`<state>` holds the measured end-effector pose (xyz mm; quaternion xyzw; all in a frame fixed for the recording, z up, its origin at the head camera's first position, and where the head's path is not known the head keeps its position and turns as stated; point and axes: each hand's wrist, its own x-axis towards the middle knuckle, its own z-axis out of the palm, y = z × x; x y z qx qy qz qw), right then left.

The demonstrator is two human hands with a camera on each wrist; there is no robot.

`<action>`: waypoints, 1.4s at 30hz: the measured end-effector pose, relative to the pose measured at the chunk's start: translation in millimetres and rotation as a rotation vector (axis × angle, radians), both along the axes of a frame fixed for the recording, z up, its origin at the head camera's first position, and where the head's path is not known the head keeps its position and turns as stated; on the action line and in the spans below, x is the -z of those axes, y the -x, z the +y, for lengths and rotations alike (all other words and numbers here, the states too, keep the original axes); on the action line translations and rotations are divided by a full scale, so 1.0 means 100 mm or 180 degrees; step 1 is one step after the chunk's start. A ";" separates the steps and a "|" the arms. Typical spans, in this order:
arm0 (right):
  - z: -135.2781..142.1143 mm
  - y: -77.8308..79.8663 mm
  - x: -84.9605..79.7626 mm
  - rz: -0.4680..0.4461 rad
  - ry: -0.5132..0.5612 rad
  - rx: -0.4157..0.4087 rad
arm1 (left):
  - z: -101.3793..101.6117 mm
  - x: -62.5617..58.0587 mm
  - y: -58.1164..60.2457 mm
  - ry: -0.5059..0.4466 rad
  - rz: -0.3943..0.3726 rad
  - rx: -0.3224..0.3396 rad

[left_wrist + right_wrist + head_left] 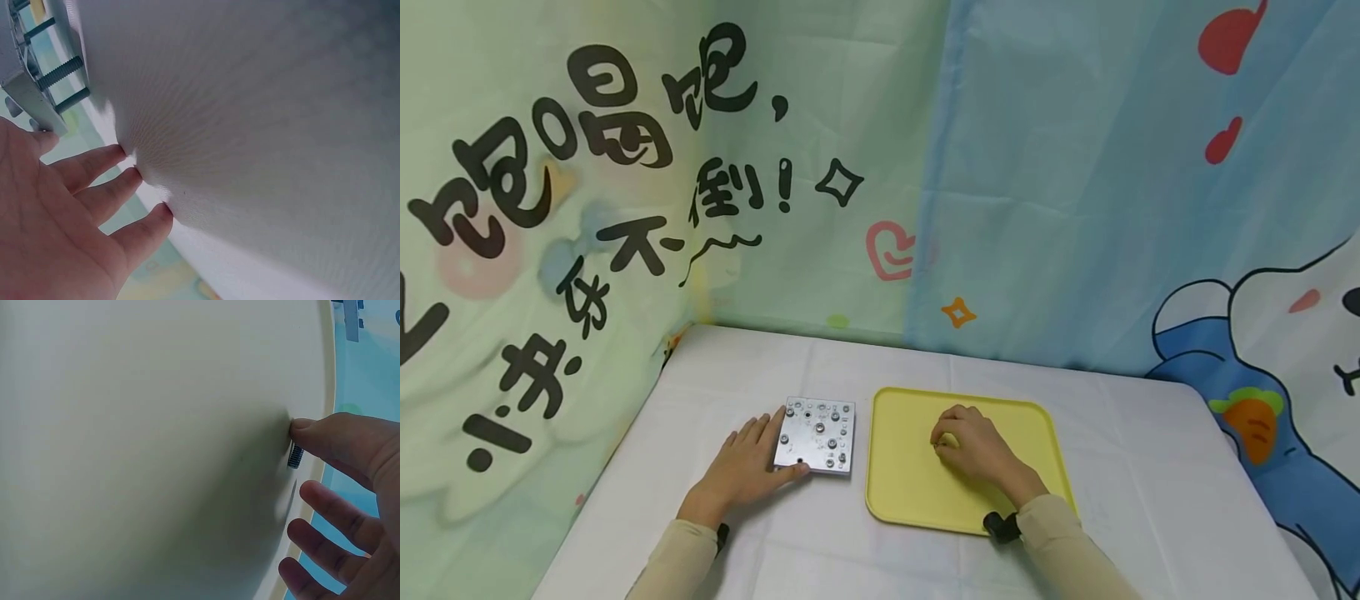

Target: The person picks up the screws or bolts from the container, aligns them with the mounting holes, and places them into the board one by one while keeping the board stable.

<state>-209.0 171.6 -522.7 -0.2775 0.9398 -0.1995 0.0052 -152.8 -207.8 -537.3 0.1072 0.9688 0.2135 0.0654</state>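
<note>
A square silver metal plate lies left of the tray, several screws and bolts standing up from it. My left hand lies at its near left corner, index finger along the left side and thumb along the front edge. In the left wrist view, bolts rise from the plate, and the other fingertips touch the white cloth. Over the yellow tray, my right hand pinches a small screw between thumb and index finger. Its threaded end shows; the rest is hidden. The other fingers of that hand are spread.
A white cloth covers the table. Behind it hangs a printed fabric backdrop, with a second printed sheet on the left side. Black wrist straps with a camera show at the cuffs.
</note>
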 end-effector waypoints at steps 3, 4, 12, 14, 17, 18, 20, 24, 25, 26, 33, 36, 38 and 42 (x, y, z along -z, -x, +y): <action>0.00 0.01 0.00 0.0050 -0.0053 -0.0013 | 0.00 -0.01 0.00 -0.0014 0.0003 -0.0001; 0.00 0.02 0.00 0.0063 -0.0058 -0.0023 | 0.00 -0.01 0.00 -0.0025 0.0009 0.0000; -0.04 0.04 -0.03 0.0155 0.0046 -0.0031 | -0.01 0.02 0.01 -0.0029 0.0008 -0.0005; -0.07 0.05 -0.04 0.0163 0.0104 -0.0027 | -0.01 0.02 0.01 -0.0028 -0.0002 -0.0010; -0.12 0.07 -0.06 0.0170 0.0183 -0.0044 | -0.02 0.02 0.01 -0.0025 -0.0021 -0.0021; -0.14 0.08 -0.07 0.0163 0.0212 -0.0052 | -0.02 0.02 0.01 -0.0028 -0.0022 -0.0024; -0.19 0.11 -0.09 0.0170 0.0279 -0.0100 | -0.02 0.01 0.01 -0.0026 -0.0018 -0.0030; -0.32 0.15 -0.14 0.0166 0.0412 -0.0202 | -0.02 0.01 0.01 -0.0016 0.0006 -0.0024; -0.36 0.16 -0.16 0.0164 0.0443 -0.0227 | -0.02 0.01 0.02 -0.0020 0.0014 -0.0020; -0.40 0.17 -0.17 0.0161 0.0472 -0.0241 | -0.02 0.01 0.02 -0.0020 0.0014 -0.0017; -0.76 0.27 -0.24 0.0005 0.0640 -0.0243 | -0.03 0.04 0.03 0.0008 -0.0022 -0.0039; -0.93 0.31 -0.25 -0.0090 0.0730 -0.0258 | -0.03 0.03 0.04 -0.0006 -0.0018 -0.0041; -1.04 0.33 -0.25 -0.0139 0.0778 -0.0272 | -0.03 0.02 0.04 -0.0005 -0.0027 -0.0046; -1.25 0.37 -0.25 -0.0243 0.0841 -0.0305 | -0.02 0.02 0.05 0.0006 -0.0042 -0.0042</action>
